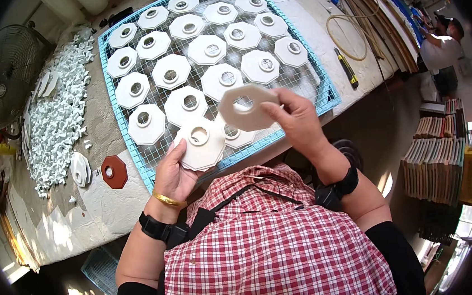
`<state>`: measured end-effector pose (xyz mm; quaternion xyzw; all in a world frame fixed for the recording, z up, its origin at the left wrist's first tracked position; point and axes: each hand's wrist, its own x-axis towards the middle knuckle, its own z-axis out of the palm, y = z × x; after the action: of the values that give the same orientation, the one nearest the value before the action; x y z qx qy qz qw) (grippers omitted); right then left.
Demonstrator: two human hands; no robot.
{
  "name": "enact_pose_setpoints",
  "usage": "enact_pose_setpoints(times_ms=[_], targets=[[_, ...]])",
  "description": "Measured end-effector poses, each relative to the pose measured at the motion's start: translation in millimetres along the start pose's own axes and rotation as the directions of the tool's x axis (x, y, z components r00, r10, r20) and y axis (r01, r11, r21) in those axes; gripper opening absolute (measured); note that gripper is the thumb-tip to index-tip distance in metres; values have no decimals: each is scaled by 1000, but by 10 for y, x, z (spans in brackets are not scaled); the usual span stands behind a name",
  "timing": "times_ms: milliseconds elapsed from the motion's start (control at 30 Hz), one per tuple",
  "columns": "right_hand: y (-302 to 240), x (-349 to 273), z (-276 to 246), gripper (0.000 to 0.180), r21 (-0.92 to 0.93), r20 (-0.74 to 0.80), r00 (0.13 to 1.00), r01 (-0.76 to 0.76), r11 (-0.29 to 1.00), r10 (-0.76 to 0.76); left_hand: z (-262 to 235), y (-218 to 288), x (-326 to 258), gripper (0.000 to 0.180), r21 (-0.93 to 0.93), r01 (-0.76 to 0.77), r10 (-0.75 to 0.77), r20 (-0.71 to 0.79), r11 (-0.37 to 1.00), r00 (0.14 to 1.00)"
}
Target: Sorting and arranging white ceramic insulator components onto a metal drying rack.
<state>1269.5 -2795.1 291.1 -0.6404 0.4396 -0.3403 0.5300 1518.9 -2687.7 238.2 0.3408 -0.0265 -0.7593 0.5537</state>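
My left hand [172, 174] grips a small stack of white octagonal plates [208, 154], the top one with a raised ring around its round hole. In my right hand [299, 118] is a single off-white octagonal plate [238, 122] with a central hole, pinched at its right edge and tilted above the tray. Beneath both hands lies a blue mesh tray [330, 99] carrying rows of similar white octagonal plates [175, 73]. One plate [241, 139] on the tray's near side is partly hidden by the held ones.
A heap of small white pieces [61, 112] covers the left of the table, beside a fan [8, 77]. Nearby lie a reddish-brown octagonal plate [120, 179] and white plates [79, 169]. At right are a yellow-black cutter [347, 71], a hose [332, 35] and another person [442, 51].
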Motion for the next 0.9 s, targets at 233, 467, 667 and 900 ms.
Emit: enact_pose_setpoints(times_ms=[233,467,667,900], targets=[[963,67,-577,35,0,-252,947,-207,978,200,8,-33,18,51,5,20,-20,21,1000,1000],[1028,84,-539,31,-68,-233,943,-261,963,239,-6,-69,-1,57,-41,41,-37,97,998,995],[590,-5,-661,13,-172,-324,946,-28,985,-30,8,-63,-33,55,-37,35,-32,80,999,996],[627,-178,-367,20,-812,117,881,351,466,-459,-17,-80,-17,58,-27,39,-35,123,999,992]])
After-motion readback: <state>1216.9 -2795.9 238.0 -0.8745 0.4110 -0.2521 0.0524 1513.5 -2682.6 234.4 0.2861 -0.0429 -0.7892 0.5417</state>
